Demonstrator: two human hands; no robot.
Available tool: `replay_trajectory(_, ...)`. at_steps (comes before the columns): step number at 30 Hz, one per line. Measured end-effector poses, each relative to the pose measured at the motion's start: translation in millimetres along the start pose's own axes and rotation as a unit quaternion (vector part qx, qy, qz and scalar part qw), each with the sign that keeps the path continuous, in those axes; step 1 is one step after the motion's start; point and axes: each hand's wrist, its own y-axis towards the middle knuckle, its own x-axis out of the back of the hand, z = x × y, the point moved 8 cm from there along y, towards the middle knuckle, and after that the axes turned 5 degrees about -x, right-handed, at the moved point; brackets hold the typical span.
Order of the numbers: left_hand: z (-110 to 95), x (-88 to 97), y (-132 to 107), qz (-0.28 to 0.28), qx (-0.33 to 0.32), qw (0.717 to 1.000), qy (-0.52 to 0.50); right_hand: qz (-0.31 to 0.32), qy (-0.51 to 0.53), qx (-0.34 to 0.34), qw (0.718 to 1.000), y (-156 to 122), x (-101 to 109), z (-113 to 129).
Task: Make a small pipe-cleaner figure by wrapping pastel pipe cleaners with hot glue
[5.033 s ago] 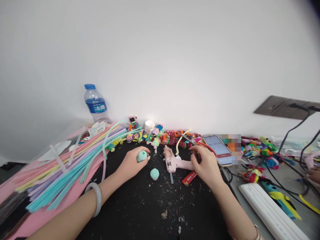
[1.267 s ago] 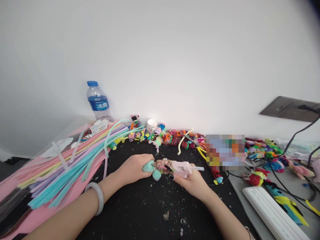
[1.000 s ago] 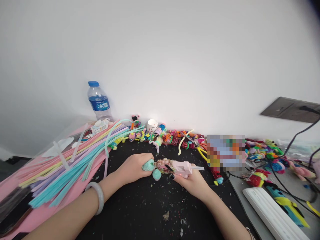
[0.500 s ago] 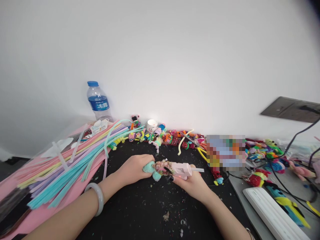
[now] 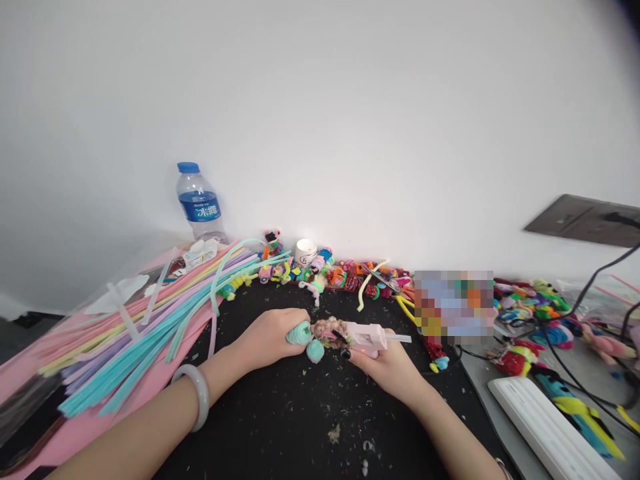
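My left hand (image 5: 277, 337) is closed around a mint-green coiled pipe-cleaner piece (image 5: 299, 333). Just below and to its right is a smaller round mint-green piece (image 5: 315, 351); whether the two are joined is hard to make out. In my right hand (image 5: 387, 367) is a pale pink hot glue gun (image 5: 367, 337), its front end coated in fuzz and old glue. The gun points left, with its tip close to the green pieces. A translucent glue stick (image 5: 400, 339) pokes out of its back.
Bundles of pastel pipe cleaners (image 5: 150, 320) lie at left, before a water bottle (image 5: 201, 207). Small pipe-cleaner figures (image 5: 345, 277) and a paper cup (image 5: 305, 252) line the wall. A white power strip (image 5: 545, 427) and black cables (image 5: 555, 360) are at right. Scraps litter the black mat (image 5: 280, 433).
The coiled green piece has turned slightly in my left hand, showing more of its end. The glue gun's tip has drawn back a little to the right. The whole view has shifted slightly.
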Motion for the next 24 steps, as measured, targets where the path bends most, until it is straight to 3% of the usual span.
replay_trajectory(24, -0.9, 0.7, 0.0, -0.013, -0.013, 1.000, 0.003, -0.013, -0.017, 0.020, 1.000, -2.9, 0.3, 4.3)
